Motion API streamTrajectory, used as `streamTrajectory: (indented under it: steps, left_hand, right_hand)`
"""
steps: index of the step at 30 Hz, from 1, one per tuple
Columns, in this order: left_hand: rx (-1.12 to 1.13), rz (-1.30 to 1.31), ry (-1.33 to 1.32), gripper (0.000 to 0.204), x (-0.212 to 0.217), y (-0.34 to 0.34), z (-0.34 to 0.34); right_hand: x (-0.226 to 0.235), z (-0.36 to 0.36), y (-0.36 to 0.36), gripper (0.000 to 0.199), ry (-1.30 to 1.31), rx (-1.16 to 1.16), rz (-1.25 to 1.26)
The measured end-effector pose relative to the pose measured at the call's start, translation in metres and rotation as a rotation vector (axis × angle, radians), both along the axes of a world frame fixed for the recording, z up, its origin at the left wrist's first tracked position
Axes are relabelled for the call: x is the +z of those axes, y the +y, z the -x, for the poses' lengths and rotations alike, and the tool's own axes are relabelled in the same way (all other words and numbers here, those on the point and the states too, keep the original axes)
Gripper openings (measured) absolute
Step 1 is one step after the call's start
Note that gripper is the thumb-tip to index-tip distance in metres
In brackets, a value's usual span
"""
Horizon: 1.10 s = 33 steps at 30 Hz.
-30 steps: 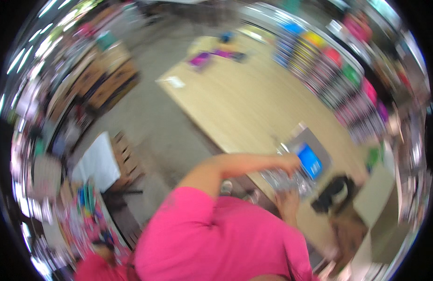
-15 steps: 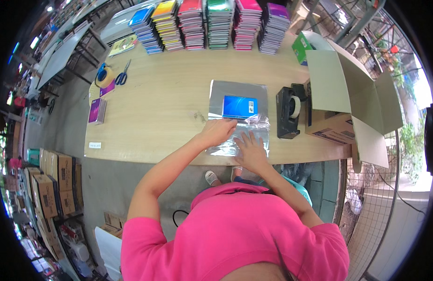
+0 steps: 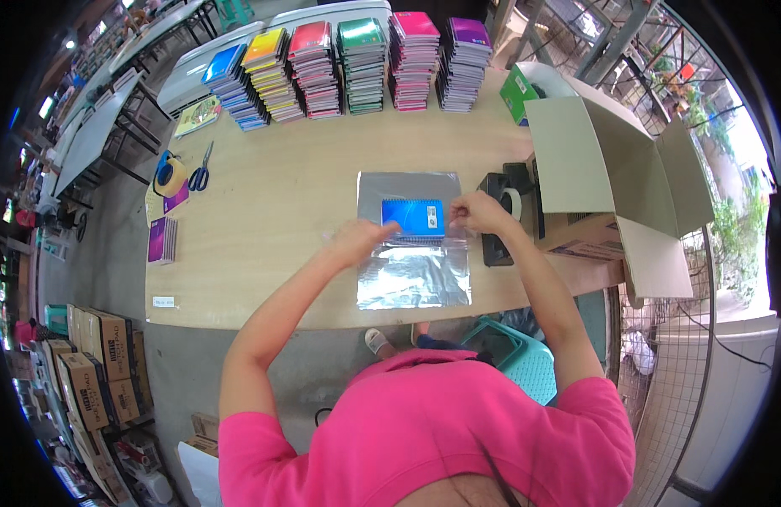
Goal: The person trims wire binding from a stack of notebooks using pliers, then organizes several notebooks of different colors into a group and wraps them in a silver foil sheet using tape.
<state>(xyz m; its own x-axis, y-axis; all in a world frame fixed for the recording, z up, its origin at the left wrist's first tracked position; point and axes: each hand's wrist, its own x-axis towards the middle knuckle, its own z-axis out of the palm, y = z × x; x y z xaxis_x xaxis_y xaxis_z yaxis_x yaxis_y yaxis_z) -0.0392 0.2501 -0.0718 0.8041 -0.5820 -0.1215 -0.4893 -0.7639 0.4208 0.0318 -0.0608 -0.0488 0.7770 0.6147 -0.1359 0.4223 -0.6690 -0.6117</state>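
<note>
A blue spiral-bound notebook (image 3: 417, 217) lies on a shiny clear plastic sheet (image 3: 414, 283), its coiled edge to the far side. The sheet extends beyond the notebook at top and bottom, with a crease along the near edge. My left hand (image 3: 361, 242) is closed at the notebook's near left corner, the thumb on its cover. Just off the right edge, my right hand (image 3: 481, 213) is closed with fingertips pinched. Any film between the fingers of either hand is too faint to make out.
Stacks of colored notebooks (image 3: 362, 68) line the table's far side. A black tape dispenser (image 3: 497, 245) and an open cardboard box (image 3: 576, 160) stand at right. Scissors (image 3: 201, 169), a tape roll (image 3: 169, 177) and purple notebooks (image 3: 162, 241) lie at left. A teal stool (image 3: 525, 363) is below.
My hands have moved from the sheet's near part up to the notebook's two sides. The right hand has gone from spread flat to pinched. The view has shifted slightly.
</note>
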Motion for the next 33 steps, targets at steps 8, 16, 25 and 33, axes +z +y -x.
streamTrajectory:
  steps: [8,16,25,33]
  left_hand:
    - [0.259,0.456,-0.448,0.05,-0.022,-0.089,0.046]
    - [0.824,0.289,-0.462,0.085,-0.042,-0.073,0.04]
    - [1.088,0.728,-0.318,0.066,-0.059,-0.031,0.028]
    - [0.399,0.165,-0.301,0.07,-0.045,-0.11,0.035]
  right_hand:
    - [-0.048,-0.076,-0.017,0.014,0.631,-0.15,-0.174]
    - [-0.057,-0.097,-0.009,0.016,0.52,-0.023,-0.029]
    - [-0.06,-0.094,-0.012,0.011,0.55,-0.064,-0.13]
    - [-0.104,-0.114,0.035,0.063,0.252,-0.038,-0.112]
